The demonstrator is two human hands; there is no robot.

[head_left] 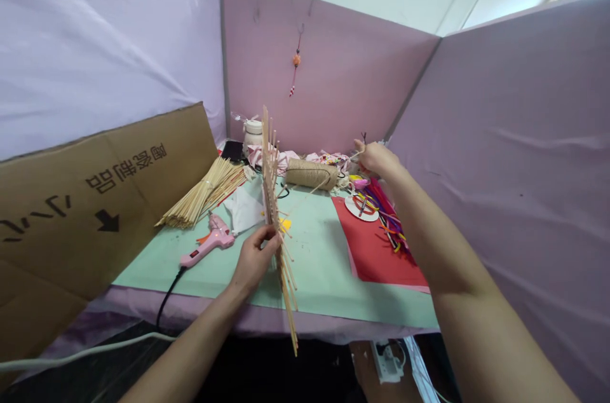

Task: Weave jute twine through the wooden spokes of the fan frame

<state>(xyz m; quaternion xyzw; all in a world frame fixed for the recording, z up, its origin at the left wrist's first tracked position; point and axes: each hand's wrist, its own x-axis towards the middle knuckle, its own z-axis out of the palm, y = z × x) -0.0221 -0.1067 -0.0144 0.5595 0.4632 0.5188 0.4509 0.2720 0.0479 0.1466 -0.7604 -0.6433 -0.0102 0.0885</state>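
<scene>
My left hand (257, 255) pinches the edge of a panel of thin wooden sticks (271, 180), held upright and seen nearly edge-on above the table. Stick ends of uneven length jut out along its right side. At the far right of the table, my right hand (376, 158) is raised with its fingers closed on a thin strand of twine. This strand seems to run from the panel towards that hand, though it is faint in places. Between the two hands lies a thick roll of brown twine (311, 175).
Left of the panel are a pink glue gun (210, 243), a bundle of sticks (204, 193) and a cardboard sheet (109, 199). Red paper (376, 257), a white disc (361, 207) and colourful pipe cleaners (388, 215) lie right. A white jar (253, 133) stands behind.
</scene>
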